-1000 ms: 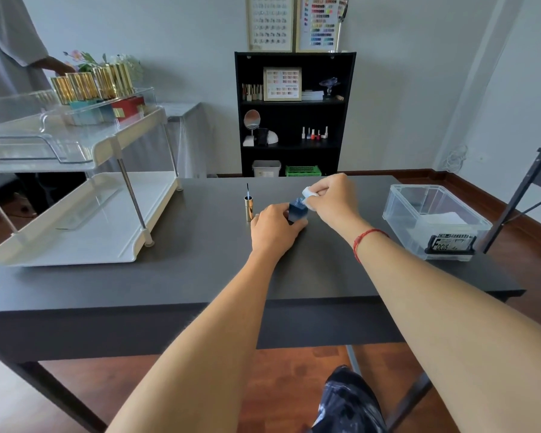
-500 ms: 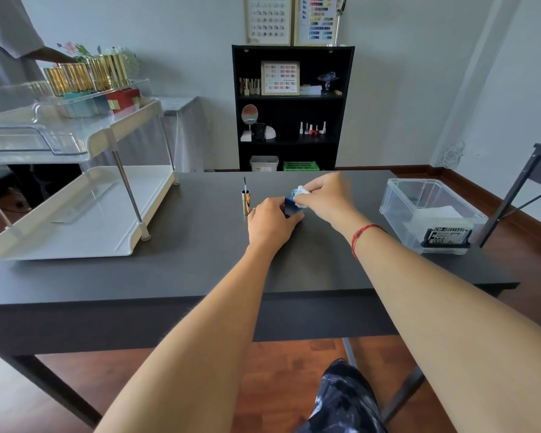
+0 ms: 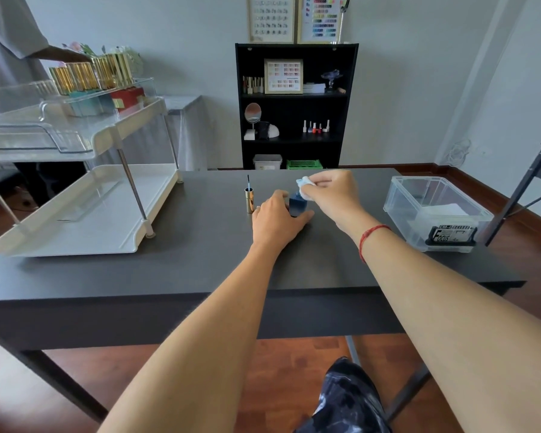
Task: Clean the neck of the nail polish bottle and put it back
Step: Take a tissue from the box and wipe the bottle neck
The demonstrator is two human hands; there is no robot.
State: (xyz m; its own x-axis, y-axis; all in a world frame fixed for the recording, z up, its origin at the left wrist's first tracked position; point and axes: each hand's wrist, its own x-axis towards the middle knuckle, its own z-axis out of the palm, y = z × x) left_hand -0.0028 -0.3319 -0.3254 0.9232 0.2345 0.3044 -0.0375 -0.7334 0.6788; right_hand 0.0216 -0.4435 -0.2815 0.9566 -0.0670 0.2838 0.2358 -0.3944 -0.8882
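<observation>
A small blue nail polish bottle [image 3: 297, 206] stands uncapped on the dark table [image 3: 200, 264]. My left hand [image 3: 275, 220] wraps around its lower body and holds it. My right hand [image 3: 333, 195] pinches a white wipe [image 3: 303, 186] stained blue, pressed against the top of the bottle at its neck. The neck itself is hidden by the wipe. The gold cap with its brush [image 3: 249, 199] stands upright on the table, brush up, just left of my left hand.
A white two-tier rack [image 3: 85, 214] occupies the table's left; its top tier holds several gold-capped bottles [image 3: 88, 75]. A clear plastic bin [image 3: 434, 210] sits at the right. Another person's arm [image 3: 57, 53] reaches over the rack. A black shelf [image 3: 295, 104] stands behind.
My right hand keeps working the wipe around the bottle's neck, shifting slightly. My left hand stays on the bottle. The camera view has shifted a little.
</observation>
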